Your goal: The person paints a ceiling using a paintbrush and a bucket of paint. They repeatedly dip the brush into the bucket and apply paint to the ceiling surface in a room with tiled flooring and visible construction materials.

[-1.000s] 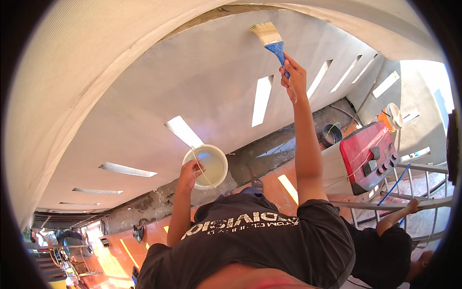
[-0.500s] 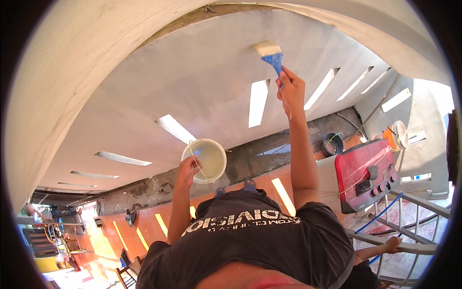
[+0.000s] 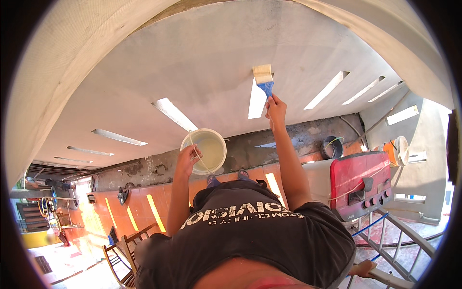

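Note:
My right hand is closed round the blue handle of a wide flat paintbrush. Its pale bristles lie against the grey plastered wall, at the top end of a bright slot. Lower and to the left, my left hand grips the thin handle of a white bucket, fingers curled at the bucket's near-left side. Some pale, whitish liquid shows inside the bucket.
A red-fronted appliance with knobs stands at right, above a metal ladder; another person's hand rests on its rail. Beyond are a black bucket and an orange-and-white bucket. A wooden chair stands lower left.
My right hand and the paintbrush have moved down the wall and slightly left, to the top of the slot. My left hand still holds the bucket. The view has shifted a little.

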`<state>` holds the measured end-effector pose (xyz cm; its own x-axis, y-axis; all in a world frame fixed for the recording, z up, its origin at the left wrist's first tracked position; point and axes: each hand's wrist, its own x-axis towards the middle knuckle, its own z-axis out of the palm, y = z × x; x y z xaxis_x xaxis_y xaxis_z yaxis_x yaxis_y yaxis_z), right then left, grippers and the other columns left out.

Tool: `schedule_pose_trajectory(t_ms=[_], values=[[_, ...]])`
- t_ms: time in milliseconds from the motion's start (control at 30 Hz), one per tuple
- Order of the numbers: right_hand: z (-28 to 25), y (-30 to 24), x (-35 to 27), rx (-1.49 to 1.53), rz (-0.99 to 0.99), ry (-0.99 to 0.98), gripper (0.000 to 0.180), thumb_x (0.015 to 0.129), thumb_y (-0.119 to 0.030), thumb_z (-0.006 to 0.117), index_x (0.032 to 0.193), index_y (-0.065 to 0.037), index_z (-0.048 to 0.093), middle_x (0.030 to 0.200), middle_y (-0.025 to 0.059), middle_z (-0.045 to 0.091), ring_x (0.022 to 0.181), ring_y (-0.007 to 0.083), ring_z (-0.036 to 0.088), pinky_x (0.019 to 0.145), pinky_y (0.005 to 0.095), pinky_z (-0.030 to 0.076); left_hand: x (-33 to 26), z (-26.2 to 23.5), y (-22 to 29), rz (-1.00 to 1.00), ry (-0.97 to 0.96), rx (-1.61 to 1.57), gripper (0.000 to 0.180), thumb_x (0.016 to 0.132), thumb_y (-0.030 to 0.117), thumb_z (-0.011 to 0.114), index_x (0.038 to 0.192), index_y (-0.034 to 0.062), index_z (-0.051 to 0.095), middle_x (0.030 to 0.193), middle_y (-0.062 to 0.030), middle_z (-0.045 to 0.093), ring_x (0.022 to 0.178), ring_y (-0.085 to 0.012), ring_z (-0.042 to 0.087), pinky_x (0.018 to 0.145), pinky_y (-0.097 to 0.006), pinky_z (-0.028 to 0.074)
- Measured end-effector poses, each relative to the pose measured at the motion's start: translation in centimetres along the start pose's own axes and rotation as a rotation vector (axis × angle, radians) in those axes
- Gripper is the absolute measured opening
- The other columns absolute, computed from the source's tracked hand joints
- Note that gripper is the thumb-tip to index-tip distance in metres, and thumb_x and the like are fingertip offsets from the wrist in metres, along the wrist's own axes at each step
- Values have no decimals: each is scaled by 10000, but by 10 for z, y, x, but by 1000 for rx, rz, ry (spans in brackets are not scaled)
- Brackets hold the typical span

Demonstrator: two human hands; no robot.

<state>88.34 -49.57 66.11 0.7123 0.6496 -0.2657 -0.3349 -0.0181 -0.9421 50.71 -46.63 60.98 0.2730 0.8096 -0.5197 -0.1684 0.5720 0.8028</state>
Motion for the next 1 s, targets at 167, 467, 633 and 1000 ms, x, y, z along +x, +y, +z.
schedule_pose_trajectory(t_ms=[167, 467, 633, 1000], values=[[-6, -62, -13, 25, -12, -101, 331, 1007, -87, 530, 1290, 65, 611, 700, 20, 533, 455, 47, 355, 406, 236, 262, -4, 5, -1, 0, -5, 3, 258, 952, 245, 643, 1025, -2, 650, 915, -72, 598, 895, -180, 609, 810, -360, 580], [22, -216, -33, 142, -454, -240, 352, 1003, -91, 544, 1321, 47, 605, 719, 23, 556, 490, 43, 359, 430, 233, 276, 0, 11, -7, -12, -19, 32, 253, 947, 242, 642, 1033, 4, 649, 904, -68, 597, 895, -181, 611, 813, -358, 580], [9, -94, 12, 102, -344, -102, 334, 1015, -104, 556, 1324, 7, 620, 699, 13, 540, 457, 41, 338, 407, 231, 257, -8, 8, -10, -6, -2, 17, 254, 943, 243, 646, 1037, 7, 653, 904, -66, 597, 893, -181, 611, 815, -363, 579], [-30, -47, 27, 31, -73, 20, 306, 1001, -91, 538, 1256, 47, 636, 688, 19, 548, 447, 49, 351, 410, 238, 257, -20, 1, -16, -55, 21, 52, 256, 949, 245, 649, 1039, 6, 656, 911, -68, 598, 902, -183, 606, 823, -366, 574]])
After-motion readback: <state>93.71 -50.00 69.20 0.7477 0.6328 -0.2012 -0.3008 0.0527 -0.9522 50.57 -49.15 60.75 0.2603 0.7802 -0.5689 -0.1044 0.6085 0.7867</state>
